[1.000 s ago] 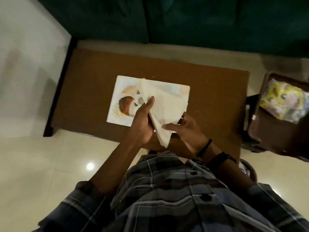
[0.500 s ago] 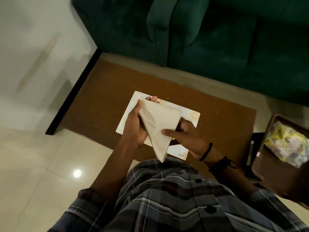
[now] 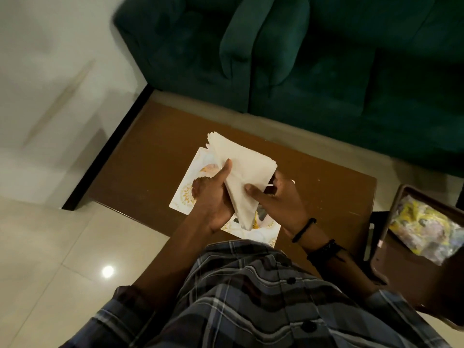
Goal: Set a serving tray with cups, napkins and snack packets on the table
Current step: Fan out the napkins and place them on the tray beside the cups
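A stack of white paper napkins (image 3: 247, 172) is held above the white serving tray (image 3: 187, 189), which has gold and brown floral prints and lies on the brown table (image 3: 150, 156). My left hand (image 3: 213, 199) grips the stack from the left, thumb on top. My right hand (image 3: 278, 199) holds its right side, with the thumb pressed on the top sheet. The stack tapers to a point toward me. Snack packets (image 3: 424, 229) in yellow and white wrappers lie in a brown tray (image 3: 401, 280) at the right.
A dark green sofa (image 3: 313, 54) stands just beyond the table. Pale glossy floor tiles (image 3: 50, 247) lie to the left and in front. The brown tray with packets sits on a dark stand right of the table. My plaid shirt fills the bottom.
The napkin stack has shifted in my hands, its far corner now fanned out toward the sofa. The camera view tilted further up, showing more sofa. Both hands kept hold.
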The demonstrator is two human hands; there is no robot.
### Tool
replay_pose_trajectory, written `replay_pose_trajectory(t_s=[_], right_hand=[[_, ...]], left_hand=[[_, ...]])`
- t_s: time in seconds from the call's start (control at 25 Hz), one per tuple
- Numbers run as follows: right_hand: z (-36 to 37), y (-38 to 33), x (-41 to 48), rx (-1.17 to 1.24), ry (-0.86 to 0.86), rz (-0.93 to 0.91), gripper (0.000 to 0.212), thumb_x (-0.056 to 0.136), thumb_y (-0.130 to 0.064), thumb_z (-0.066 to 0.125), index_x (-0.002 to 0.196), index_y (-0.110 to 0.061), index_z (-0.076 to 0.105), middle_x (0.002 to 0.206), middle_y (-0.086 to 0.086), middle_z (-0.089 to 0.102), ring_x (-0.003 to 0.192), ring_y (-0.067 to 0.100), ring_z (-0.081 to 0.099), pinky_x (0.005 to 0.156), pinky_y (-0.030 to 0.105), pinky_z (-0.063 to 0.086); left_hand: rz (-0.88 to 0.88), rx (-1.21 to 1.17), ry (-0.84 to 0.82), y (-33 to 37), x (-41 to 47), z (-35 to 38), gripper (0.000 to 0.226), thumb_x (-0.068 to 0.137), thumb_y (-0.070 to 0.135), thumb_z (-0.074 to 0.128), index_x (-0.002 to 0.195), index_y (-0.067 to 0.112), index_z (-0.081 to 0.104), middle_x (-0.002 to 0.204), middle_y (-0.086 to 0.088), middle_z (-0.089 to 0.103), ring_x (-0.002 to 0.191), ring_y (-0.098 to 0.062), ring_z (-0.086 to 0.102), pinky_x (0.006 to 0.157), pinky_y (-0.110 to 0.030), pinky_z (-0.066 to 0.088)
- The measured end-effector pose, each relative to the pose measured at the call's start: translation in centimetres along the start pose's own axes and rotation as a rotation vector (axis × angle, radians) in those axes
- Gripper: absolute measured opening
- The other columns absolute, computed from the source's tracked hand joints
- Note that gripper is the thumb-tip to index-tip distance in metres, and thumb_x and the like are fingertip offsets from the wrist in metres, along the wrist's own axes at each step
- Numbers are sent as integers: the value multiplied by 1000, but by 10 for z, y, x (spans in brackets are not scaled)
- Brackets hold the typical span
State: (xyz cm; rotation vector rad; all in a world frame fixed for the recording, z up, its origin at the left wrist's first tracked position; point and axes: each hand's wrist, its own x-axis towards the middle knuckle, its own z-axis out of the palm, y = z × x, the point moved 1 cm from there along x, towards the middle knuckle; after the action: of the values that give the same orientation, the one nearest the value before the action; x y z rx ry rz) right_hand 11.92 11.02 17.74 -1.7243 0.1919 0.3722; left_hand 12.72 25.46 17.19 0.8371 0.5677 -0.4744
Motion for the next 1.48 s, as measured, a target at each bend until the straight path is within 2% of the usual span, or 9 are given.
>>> replay_pose_trajectory(t_s=[0.12,0.32,0.48,0.72,0.96,1.12,1.24,1.4,1.48], right_hand=[[-4,-4,-6,-331,289,-191,79,74,-39,78,139,-15,39,126,0,50,106,12,52,80,23,51],[4,-6,-16,-316,-27,-258,50,77,-32,77,122,-17,58,108,-8,64,88,1,61,72,11,53],[-6,-6,-20,-186,24,-234,35,83,-29,72,114,-12,66,97,-8,69,84,1,67,72,10,55],[-14,-3,-24,-168,53,-261,22,90,-21,65,109,-13,71,101,2,76,89,7,71,80,20,57],[-20,4,-30,-143,28,-227,35,90,-14,64,125,-14,60,111,5,73,95,10,71,85,24,58],[-19,5,-36,-157,20,-255,54,82,-16,73,131,-17,51,106,-7,71,87,-1,68,74,7,54],[-19,4,-38,-211,94,-300,58,81,-9,72,133,-19,48,118,-4,67,95,7,68,76,21,59],[-22,6,-38,-350,160,-337,45,84,-3,64,125,-19,55,121,0,67,94,14,68,74,23,60],[-27,7,-38,-410,255,-360,34,84,1,61,112,-17,66,114,0,70,90,16,67,74,21,57]], left_hand=[[51,110,118,-5,-2,7,38,96,44,50,124,20,60,120,-8,69,114,-28,63,91,-43,54],[112,387,213,-14,-12,20,37,94,45,52,115,18,65,117,-9,70,110,-27,66,101,-49,50],[145,516,132,-15,-21,22,42,92,48,54,123,20,62,121,-6,69,112,-24,65,101,-46,50],[350,602,165,-19,-34,19,28,92,26,61,115,12,70,111,-9,73,102,-24,71,95,-48,55],[468,683,189,-25,-41,21,27,90,22,65,114,11,71,108,-7,75,97,-22,73,89,-45,58],[554,815,190,-28,-45,22,17,89,22,67,105,24,70,101,5,74,92,-14,73,85,-38,60],[559,818,228,-32,-43,21,16,90,16,64,105,16,71,103,-4,74,92,-24,73,84,-44,60],[539,787,276,-36,-42,21,15,91,15,63,103,15,72,100,0,73,90,-26,74,75,-32,62],[526,799,345,-36,-39,18,23,90,18,64,112,13,70,110,-2,72,94,-26,72,78,-36,61]])
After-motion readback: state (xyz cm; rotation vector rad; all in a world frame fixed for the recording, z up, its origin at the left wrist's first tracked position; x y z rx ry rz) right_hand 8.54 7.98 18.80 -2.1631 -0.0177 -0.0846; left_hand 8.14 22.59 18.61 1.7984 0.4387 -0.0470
